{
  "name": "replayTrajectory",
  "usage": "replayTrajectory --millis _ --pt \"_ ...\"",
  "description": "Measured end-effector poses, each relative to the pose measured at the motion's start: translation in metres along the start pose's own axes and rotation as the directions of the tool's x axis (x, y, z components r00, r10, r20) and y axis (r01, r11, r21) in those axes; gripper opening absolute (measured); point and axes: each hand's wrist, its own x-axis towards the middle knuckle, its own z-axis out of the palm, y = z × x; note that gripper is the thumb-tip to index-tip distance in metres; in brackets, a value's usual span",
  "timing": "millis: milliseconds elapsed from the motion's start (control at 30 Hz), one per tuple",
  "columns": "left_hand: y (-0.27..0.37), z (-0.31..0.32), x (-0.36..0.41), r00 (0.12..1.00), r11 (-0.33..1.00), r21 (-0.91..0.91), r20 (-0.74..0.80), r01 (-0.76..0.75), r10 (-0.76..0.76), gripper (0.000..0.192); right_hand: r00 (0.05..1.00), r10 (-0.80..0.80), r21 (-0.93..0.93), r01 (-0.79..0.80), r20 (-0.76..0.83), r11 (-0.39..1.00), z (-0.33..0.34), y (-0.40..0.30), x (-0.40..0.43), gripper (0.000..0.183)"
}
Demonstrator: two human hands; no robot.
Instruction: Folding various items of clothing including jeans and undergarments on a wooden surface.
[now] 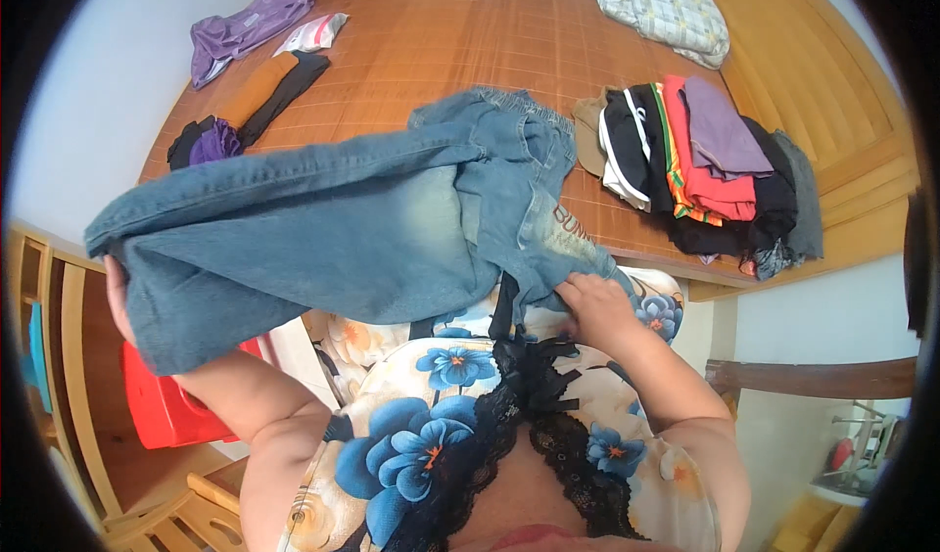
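Observation:
A pair of blue denim pants [352,236] lies sideways before me, its elastic waistband at the upper right on the wooden surface and the leg ends stretched out to the left. My left hand [117,295] has hold of the leg ends at the far left; most of its fingers are hidden by the denim. Near the right edge of the pants, beside a patch with red lettering, my right hand [598,306] grips the cloth close to my lap, its fingertips partly hidden. A black strap [504,306] hangs by the denim.
On the right of the wooden surface [411,31] stands a stack of folded clothes [705,155]. Rolled dark and orange clothes [261,97], a purple garment [253,27] and a white packet [316,33] lie at the left. Checked fabric [661,12] is at the back; a red plastic stool [161,398] stands below left.

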Motion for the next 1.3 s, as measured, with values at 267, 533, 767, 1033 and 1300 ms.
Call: replayTrajectory --millis 267,533,767,1033,1300 --pt "0.176 -0.086 -0.008 0.906 0.988 -0.145 0.412 -0.044 0.101 0.046 0.464 0.319 0.305 -0.107 -0.826 0.946 -0.134 0.107 -0.059 0.025" --pt "0.124 -0.125 -0.034 0.825 0.732 0.567 -0.152 -0.378 0.544 0.036 0.189 0.607 0.627 0.381 -0.772 0.679 -0.192 0.137 -0.131 0.024" --pt "-0.061 -0.180 -0.031 0.772 0.415 0.739 -0.624 0.531 0.125 0.048 0.367 0.710 0.785 0.436 -0.601 0.440 -0.178 0.127 -0.127 0.022" --pt "-0.160 -0.213 -0.044 0.624 0.144 0.615 -0.711 0.775 -0.324 0.075 0.726 0.648 0.864 -0.153 -0.231 0.480 -0.113 0.142 -0.156 0.039" --pt "-0.192 -0.232 -0.034 0.540 0.420 0.342 -0.579 0.841 -0.611 0.068 0.657 0.750 0.644 -0.543 -0.074 0.539 -0.062 0.147 -0.127 0.083"
